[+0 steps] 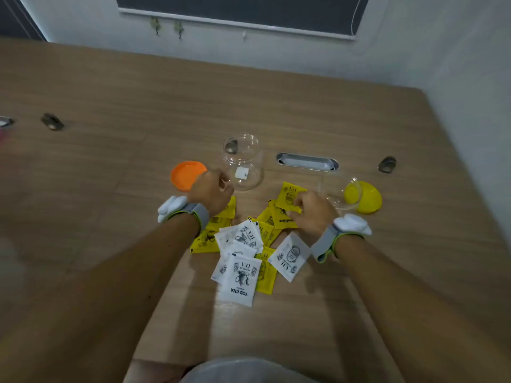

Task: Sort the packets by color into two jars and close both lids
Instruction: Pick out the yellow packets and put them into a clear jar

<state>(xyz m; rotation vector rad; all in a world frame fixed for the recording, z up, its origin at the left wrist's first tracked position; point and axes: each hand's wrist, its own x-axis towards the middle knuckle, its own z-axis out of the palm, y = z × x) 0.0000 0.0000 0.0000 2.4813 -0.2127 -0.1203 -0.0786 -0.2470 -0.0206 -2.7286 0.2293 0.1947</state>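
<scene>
Round orange plastic lid [188, 175] lies far left; the left hand [211, 193] grasps the clear plastic jar [243, 161], lying on its side. Flat white and yellow paper packets [243, 258] sit heaped between the wrists: light, floppy, best pinched by an edge. The right hand [312, 214] pinches a yellow packet [289, 199] beside the second clear jar [343, 193] and round yellow lid [369, 200].
</scene>
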